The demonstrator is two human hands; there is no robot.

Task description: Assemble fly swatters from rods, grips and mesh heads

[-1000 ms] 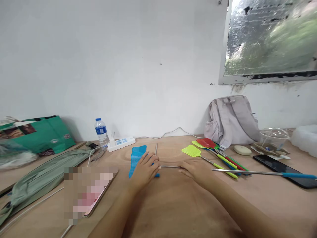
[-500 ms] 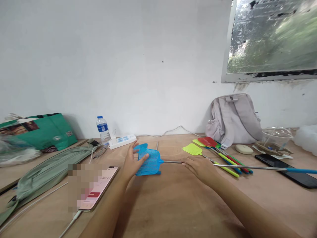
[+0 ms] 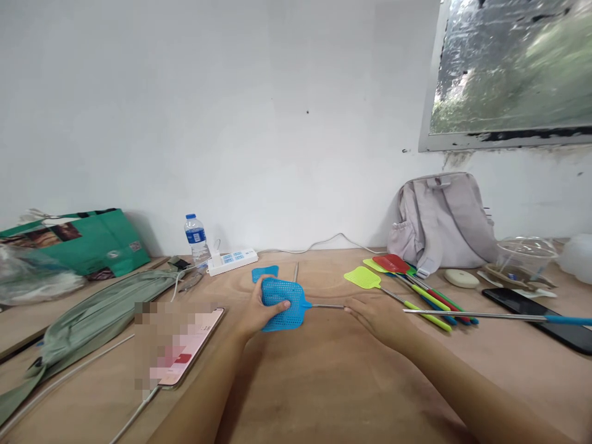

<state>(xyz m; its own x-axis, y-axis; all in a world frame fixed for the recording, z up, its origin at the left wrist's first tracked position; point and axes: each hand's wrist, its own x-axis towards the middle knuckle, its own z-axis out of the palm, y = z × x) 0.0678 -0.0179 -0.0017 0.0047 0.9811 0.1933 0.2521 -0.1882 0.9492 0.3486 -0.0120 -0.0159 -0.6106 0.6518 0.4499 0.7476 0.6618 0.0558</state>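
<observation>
A blue fly swatter (image 3: 283, 303) lies across in front of me above the table, its perforated head at the left. My left hand (image 3: 259, 311) grips that head, thumb on the front face and fingers behind it. Around the thin metal rod my right hand (image 3: 374, 317) is closed. The rod runs on past the hand to a blue handle (image 3: 567, 320) at the far right. Behind the held head, a second blue swatter head (image 3: 264, 273) rests on the table, partly covered. To the right lie a yellow-green swatter (image 3: 363, 277) and a pile of swatters with a red one (image 3: 391, 264) on top.
At left are a lit phone (image 3: 189, 351) on a cable, a grey-green bag (image 3: 106, 314) and a green bag (image 3: 111, 243). A water bottle (image 3: 197, 237) and power strip (image 3: 232, 261) stand by the wall. At right are a backpack (image 3: 444, 222), a dark phone (image 3: 541, 317) and a plastic cup (image 3: 525, 256).
My left hand's fingers have closed further around the swatter head, which has shifted slightly down. The right hand stays on the rod. The view has turned a little to the left.
</observation>
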